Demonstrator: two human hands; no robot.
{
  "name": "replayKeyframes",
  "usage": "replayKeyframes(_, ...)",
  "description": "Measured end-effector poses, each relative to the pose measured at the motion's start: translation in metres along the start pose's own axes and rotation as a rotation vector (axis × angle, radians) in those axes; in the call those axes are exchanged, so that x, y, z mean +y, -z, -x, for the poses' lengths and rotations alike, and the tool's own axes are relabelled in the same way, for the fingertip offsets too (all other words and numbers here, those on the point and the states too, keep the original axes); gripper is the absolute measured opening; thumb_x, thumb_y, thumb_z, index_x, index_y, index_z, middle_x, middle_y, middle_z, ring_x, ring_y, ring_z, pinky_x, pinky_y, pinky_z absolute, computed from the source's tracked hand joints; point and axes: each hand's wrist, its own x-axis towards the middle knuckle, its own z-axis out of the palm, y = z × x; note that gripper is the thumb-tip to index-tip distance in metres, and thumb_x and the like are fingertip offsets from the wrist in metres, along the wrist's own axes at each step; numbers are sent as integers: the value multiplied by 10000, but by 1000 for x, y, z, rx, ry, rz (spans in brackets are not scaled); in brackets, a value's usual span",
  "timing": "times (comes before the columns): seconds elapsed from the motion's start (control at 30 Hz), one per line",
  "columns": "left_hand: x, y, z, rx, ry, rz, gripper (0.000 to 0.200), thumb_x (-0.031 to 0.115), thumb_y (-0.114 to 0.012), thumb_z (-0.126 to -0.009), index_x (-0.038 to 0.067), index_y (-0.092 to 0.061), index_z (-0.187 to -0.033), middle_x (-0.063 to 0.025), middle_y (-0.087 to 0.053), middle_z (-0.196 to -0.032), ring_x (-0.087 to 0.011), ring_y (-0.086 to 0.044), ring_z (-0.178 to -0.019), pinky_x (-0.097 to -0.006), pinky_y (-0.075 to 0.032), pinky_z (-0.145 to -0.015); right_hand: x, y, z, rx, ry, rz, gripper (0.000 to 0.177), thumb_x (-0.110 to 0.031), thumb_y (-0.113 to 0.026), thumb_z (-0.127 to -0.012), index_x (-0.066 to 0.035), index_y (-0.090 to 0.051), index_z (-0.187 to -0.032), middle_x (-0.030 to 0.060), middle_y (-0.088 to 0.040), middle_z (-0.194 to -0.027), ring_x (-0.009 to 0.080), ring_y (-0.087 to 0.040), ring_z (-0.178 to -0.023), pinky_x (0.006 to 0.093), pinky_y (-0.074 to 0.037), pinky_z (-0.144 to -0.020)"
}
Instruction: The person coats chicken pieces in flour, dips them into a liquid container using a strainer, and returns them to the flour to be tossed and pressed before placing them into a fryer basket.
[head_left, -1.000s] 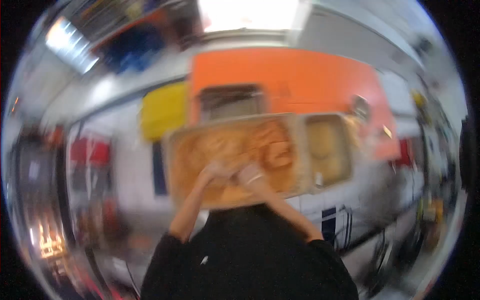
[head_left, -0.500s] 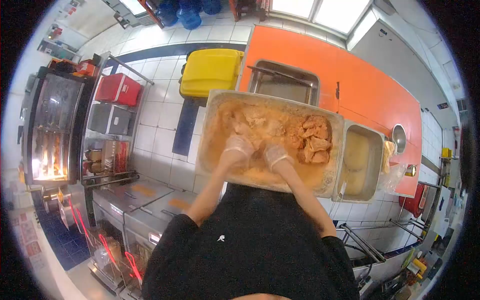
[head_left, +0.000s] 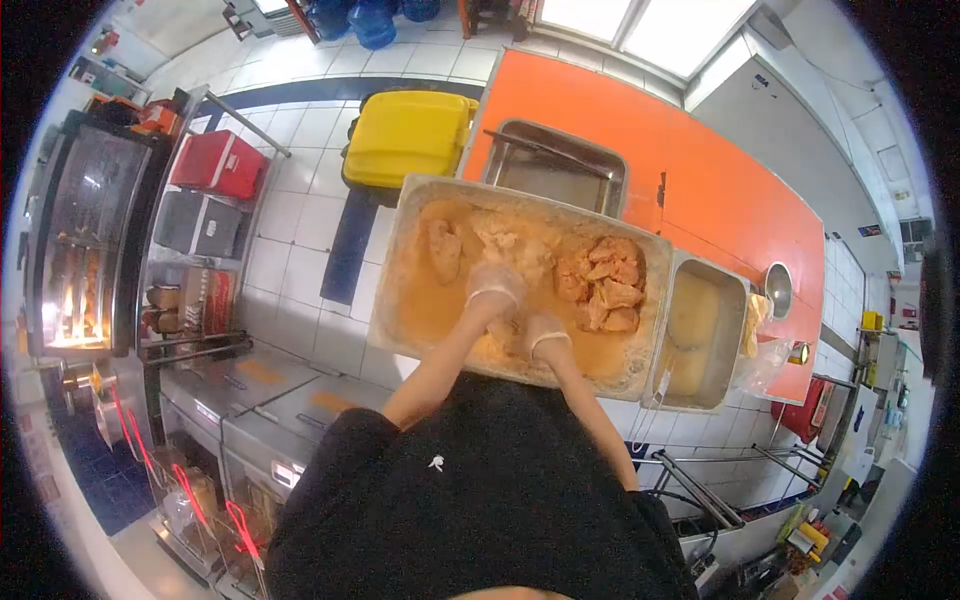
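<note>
Both my hands are down in the tray (head_left: 390,292), which sits right in front of me at the near edge of the orange counter (head_left: 720,195). My left hand (head_left: 495,285), in a thin clear glove, rests near the middle of the tray with the fingers bent down into the flour (head_left: 428,312), on top of some pale pieces (head_left: 520,250). I cannot tell whether it has closed on one. My right hand (head_left: 545,335), gloved too, is just beside it and nearer my body. Its fingers are buried in the flour, so its grip is also hidden from me.

A pile (head_left: 603,285) of coated orange pieces lies at the right end of the tray, apart from both hands. One floured piece (head_left: 441,252) lies alone towards the left end. A smaller pan (head_left: 700,330) touches the tray's right side. A yellow bin (head_left: 405,135) stands on the floor beyond the tray's left corner.
</note>
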Motion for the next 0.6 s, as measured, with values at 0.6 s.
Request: replayKeyframes(0.6,-28,30,65,-375,-367,-147,321,363,-653,-689,54,-706,-757,-202,-679,-772,-353,-658,-743,-401,-528,-671,-13,42,40,247,84,307,207,-126,-603,-785,22,-703,-889,248,-679,-924,359,-681,-857,449,-541,-764)
